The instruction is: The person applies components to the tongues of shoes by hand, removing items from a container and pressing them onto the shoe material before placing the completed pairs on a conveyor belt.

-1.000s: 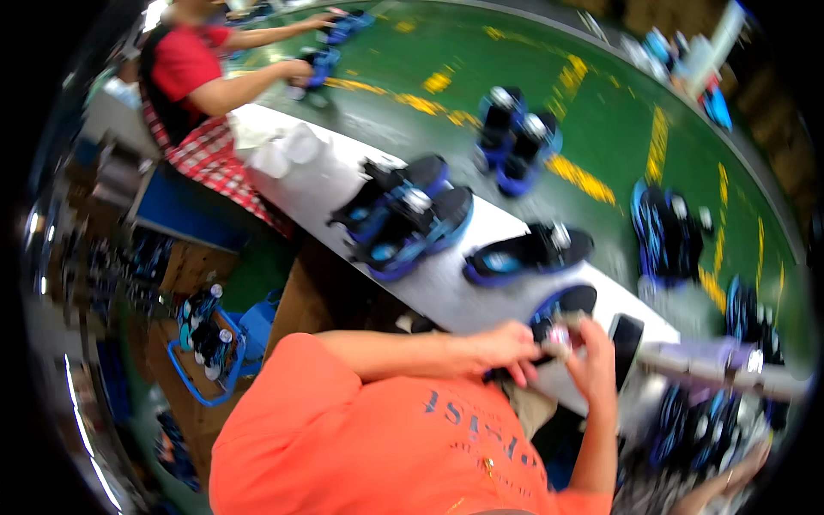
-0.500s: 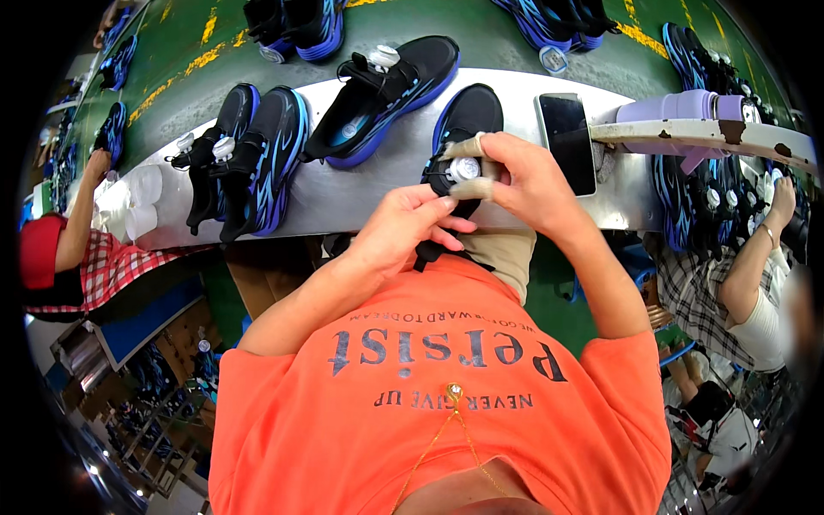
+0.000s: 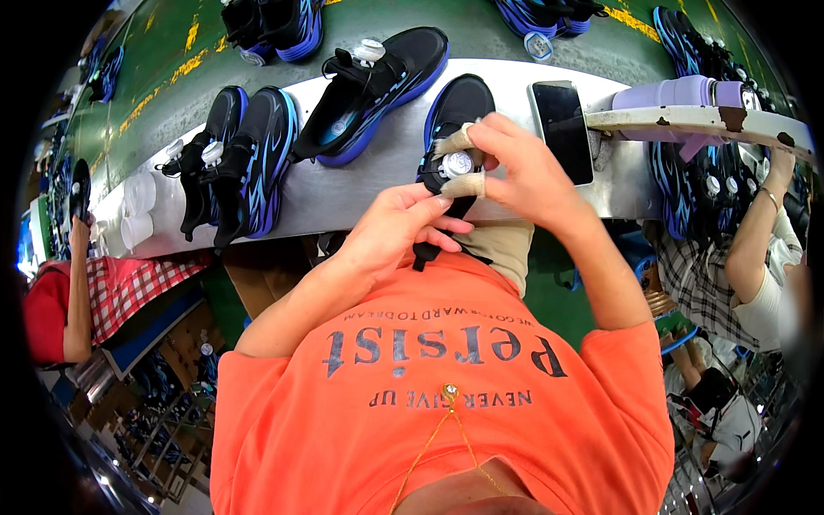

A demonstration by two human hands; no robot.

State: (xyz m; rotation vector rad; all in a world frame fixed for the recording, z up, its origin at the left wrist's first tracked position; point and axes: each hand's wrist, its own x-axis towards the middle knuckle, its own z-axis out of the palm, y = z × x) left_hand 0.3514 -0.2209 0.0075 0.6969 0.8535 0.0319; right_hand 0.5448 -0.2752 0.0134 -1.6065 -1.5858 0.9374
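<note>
A black sneaker (image 3: 463,99) with a blue-purple sole stands on the metal bench in front of me, toe pointing away. My right hand (image 3: 524,172), with beige covers on thumb and forefinger, closes those two fingertips around the white round dial (image 3: 457,165) on its top. Nearer to me, my left hand (image 3: 399,225) is bent at the shoe's opening. Its thumb and forefinger come together just below the dial, and the other fingers curl over the collar; what lies under them is partly hidden. A black pull tab (image 3: 424,255) hangs below that hand.
Left on the bench (image 3: 330,202) lie a tilted sneaker (image 3: 369,94), a pair of sneakers (image 3: 257,167) and clear plastic cups (image 3: 137,215). At right are a phone (image 3: 562,129), a chipped white rail (image 3: 695,123) and a lilac bottle (image 3: 661,96). Co-workers sit on both sides; more shoes stand on the green surface (image 3: 412,17).
My right fingertips have shifted slightly around the dial; my left hand stays at the collar. The left co-worker's hand and shoe moved nearer. The right co-worker's hand rose to the rail.
</note>
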